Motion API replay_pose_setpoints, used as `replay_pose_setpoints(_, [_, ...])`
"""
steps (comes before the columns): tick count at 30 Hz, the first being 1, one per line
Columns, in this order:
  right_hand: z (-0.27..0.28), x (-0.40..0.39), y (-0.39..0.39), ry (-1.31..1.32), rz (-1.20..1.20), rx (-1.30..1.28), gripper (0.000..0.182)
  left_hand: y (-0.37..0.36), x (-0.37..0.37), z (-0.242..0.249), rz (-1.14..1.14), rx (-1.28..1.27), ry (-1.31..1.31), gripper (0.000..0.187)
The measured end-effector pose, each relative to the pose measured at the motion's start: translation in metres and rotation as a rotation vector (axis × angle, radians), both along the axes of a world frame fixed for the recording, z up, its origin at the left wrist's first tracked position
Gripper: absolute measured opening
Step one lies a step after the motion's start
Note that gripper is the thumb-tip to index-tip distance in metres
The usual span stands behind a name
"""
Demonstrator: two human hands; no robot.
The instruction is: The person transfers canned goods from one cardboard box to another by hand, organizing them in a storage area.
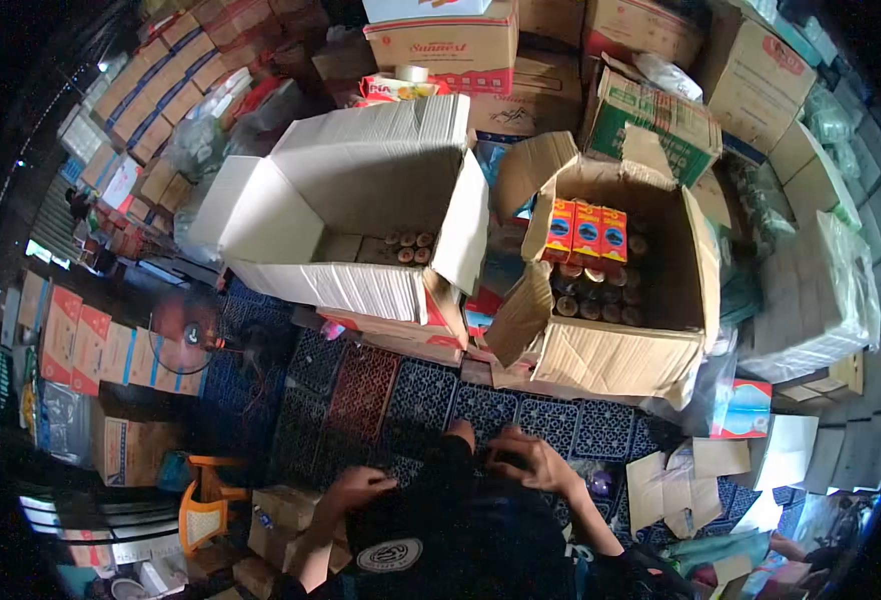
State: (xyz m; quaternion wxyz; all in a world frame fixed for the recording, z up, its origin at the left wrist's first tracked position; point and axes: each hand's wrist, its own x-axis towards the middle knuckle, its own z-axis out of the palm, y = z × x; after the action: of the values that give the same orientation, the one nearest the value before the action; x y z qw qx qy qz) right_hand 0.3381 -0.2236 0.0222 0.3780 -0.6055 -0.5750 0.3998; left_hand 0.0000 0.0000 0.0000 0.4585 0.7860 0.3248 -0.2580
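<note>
My left hand [359,487] rests by my dark-clothed left leg, fingers loosely stretched and nothing seen in it. My right hand [527,462] is by my right knee, its bent fingers apart and holding nothing. Beyond my knees stands a large open white carton [360,205]; several small round-topped items [412,247] sit in its near right corner. To its right is an open brown carton [620,350]. Inside lie several small red-and-yellow boxes [587,232] above rows of round-topped containers [595,300]. Neither hand touches the cartons.
Blue and red plastic grid mats [485,403] cover the floor. A fan [188,333] and an orange chair [205,510] stand at left. Stacked cartons [440,45] line the back, with plastic-wrapped stacks [810,300] at right. Loose cardboard [672,490] lies at lower right.
</note>
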Motion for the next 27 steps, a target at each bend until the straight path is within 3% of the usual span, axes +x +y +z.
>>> replay_pose_setpoints(2, [0.011,0.015,0.014,-0.066,0.054,0.062,0.04,0.005,0.028,0.004,0.1,-0.042,0.043,0.046])
replay_pose_setpoints(3, [0.091,0.012,0.003,-0.035,0.031,0.052,0.04,-0.008,0.027,0.076,0.069,-0.03,0.012,0.046])
replay_pose_setpoints(6, [0.124,0.024,0.019,-0.037,-0.042,0.132,0.044,-0.003,0.034,0.083,0.022,0.063,-0.117,0.045])
replay_pose_setpoints(10, [0.179,0.045,0.042,0.033,-0.07,0.04,0.045,0.005,0.029,0.077,0.067,0.046,-0.083,0.044])
replay_pose_setpoints(13, [0.182,0.059,0.061,-0.197,-0.113,0.131,0.044,0.018,0.04,0.099,0.147,0.028,-0.074,0.043])
replay_pose_setpoints(22, [0.224,0.042,0.167,-0.27,-0.073,0.118,0.052,0.129,0.046,0.068,0.069,0.016,-0.002,0.045])
replay_pose_setpoints(27, [0.232,0.019,0.245,-0.23,-0.065,0.077,0.049,0.197,0.022,0.04,0.24,-0.017,-0.148,0.051])
